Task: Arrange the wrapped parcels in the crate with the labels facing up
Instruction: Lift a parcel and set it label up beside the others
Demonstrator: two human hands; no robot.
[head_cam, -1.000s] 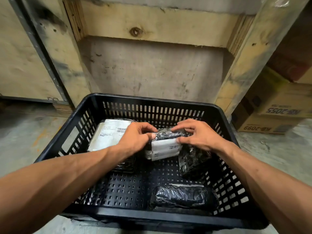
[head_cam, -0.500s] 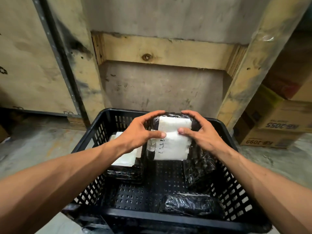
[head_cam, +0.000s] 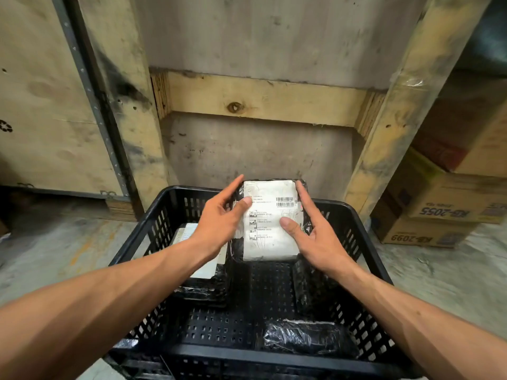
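Observation:
A black perforated plastic crate (head_cam: 153,242) stands on the floor in front of me. At its far middle is a black-wrapped parcel (head_cam: 270,223) with a large white label facing me, held between both hands. My left hand (head_cam: 219,223) grips its left edge, thumb on the label. My right hand (head_cam: 312,237) presses its right edge, thumb on the label. A second parcel (head_cam: 203,270) with a white label up lies at the crate's left, partly under my left wrist. A dark parcel (head_cam: 310,289) lies at the right, and another black parcel (head_cam: 301,337) at the near right, no label showing.
A wooden pallet frame (head_cam: 260,101) and a grey wall rise right behind the crate. Cardboard boxes (head_cam: 439,215) are stacked at the right. A plywood panel (head_cam: 41,105) stands at the left. Concrete floor (head_cam: 55,250) surrounds the crate.
The held parcel has been turned from edge-on to label facing me and raised toward the crate's far side. Both hands shifted to its side edges. The camera tilted up slightly.

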